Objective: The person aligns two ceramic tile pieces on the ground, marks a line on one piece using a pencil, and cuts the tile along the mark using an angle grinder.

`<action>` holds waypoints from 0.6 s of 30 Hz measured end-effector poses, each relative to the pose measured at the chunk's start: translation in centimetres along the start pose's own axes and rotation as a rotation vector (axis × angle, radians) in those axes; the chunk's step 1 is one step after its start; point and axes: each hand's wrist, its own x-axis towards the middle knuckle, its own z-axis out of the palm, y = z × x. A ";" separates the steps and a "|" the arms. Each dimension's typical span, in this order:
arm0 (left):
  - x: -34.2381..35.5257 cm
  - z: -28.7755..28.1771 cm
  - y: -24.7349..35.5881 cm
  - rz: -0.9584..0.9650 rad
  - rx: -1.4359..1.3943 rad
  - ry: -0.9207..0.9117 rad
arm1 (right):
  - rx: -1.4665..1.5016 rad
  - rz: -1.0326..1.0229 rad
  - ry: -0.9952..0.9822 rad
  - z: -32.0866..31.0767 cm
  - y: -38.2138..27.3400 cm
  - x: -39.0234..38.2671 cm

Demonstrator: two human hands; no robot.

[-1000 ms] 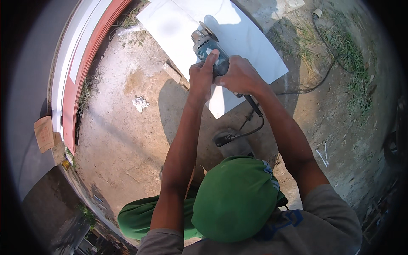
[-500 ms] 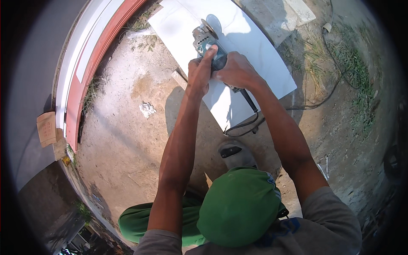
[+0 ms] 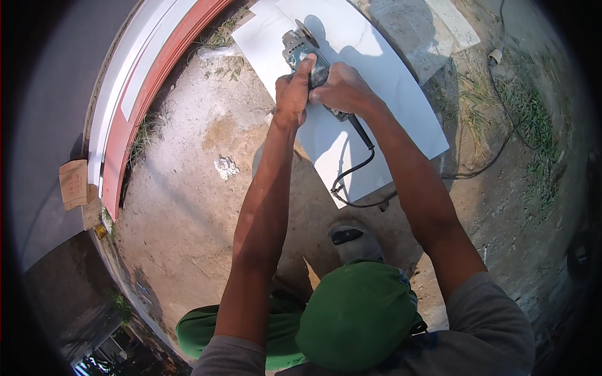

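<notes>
A teal and grey angle grinder is over a white slab, its thin round disc standing on edge at the far end. My left hand wraps the left side of its body, with the thumb along the top. On the other side, my right hand closes around the rear of the body. The fingers underneath are hidden. I cannot tell whether the disc touches the slab. From the grinder's tail the black cord curves over the slab's near corner.
Dusty ground surrounds the slab, with crumpled white scrap on the left. A red and white curved border runs at far left beside a piece of cardboard. Cable and grass lie right. My sandaled foot stands below the slab.
The grinder, held in both hands, has moved farther away and left along the slab. Its cord now loops more over the slab's near corner. The view has shifted slightly.
</notes>
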 end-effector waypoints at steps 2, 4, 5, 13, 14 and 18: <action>0.9 -0.8 0.7 -0.036 0.057 0.028 | -0.001 -0.014 -0.062 -0.2 0.0 1.3; 1.4 -0.9 2.2 -0.188 0.259 -0.011 | 0.001 -0.058 -0.039 0.0 0.2 2.6; 1.8 -0.7 2.4 -0.239 0.326 -0.030 | 0.000 -0.055 -0.036 0.0 0.5 3.1; 5.5 -1.5 1.9 0.050 0.171 0.121 | 0.007 -0.102 -0.039 0.2 -1.7 5.9; 5.8 -1.6 2.0 0.070 0.192 0.138 | 0.008 -0.102 -0.042 0.2 -2.0 6.2; 6.9 -1.5 2.7 0.045 0.197 0.150 | -0.019 -0.056 -0.033 0.2 -2.3 7.5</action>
